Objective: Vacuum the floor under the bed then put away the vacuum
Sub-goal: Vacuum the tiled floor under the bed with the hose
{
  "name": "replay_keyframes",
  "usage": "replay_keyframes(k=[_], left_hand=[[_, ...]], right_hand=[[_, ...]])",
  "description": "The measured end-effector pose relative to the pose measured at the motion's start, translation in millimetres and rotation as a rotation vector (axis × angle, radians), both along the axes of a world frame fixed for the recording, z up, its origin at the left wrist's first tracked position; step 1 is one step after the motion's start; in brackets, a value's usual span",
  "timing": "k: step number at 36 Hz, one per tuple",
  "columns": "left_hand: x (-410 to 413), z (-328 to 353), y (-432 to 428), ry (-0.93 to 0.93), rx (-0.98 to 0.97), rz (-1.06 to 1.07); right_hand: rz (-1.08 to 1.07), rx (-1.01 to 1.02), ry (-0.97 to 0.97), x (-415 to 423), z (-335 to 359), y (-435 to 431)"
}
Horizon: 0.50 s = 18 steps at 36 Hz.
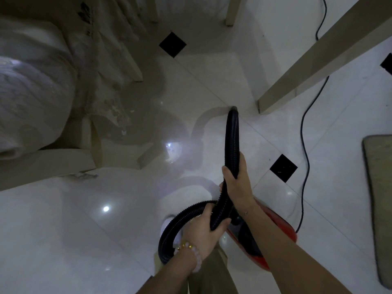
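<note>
A black ribbed vacuum hose [232, 134] runs from my hands forward to the glossy white tile floor [84, 230], its open end touching the floor near a beige bed leg [297, 81]. My right hand [237, 183] grips the hose high up. My left hand [206, 228], with a bead bracelet on the wrist, holds the hose lower down where it loops. The red and black vacuum body [273, 225] lies on the floor under my right forearm, partly hidden by it.
A beige bed frame [42, 172] with bundled white bedding [31, 92] fills the left. A dark power cord [304, 134] snakes across the floor at right. A grey mat [379, 198] lies at the right edge. Black diamond inlays [283, 167] mark the tiles.
</note>
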<state>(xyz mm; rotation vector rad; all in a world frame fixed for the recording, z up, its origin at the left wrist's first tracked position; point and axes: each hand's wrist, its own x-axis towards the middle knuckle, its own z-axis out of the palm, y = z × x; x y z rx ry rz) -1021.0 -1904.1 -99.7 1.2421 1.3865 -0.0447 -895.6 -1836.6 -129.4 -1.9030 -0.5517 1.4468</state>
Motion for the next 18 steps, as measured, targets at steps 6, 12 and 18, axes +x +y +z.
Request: replay_keyframes(k=[6,12,18], left_hand=[[3.2,2.7,7.1,-0.009,-0.038,-0.017],[-3.1,2.1,1.4,-0.04,-0.116,0.039],[-8.6,12.1,-8.7,-0.108,-0.189,0.18]], right_hand=[[0.018,0.01,0.012,4.3,0.1,4.5],[0.244,-0.043,0.119,-0.4,-2.8,9.6],[0.528,-0.19,0.181,-17.1,-5.1,13.7]])
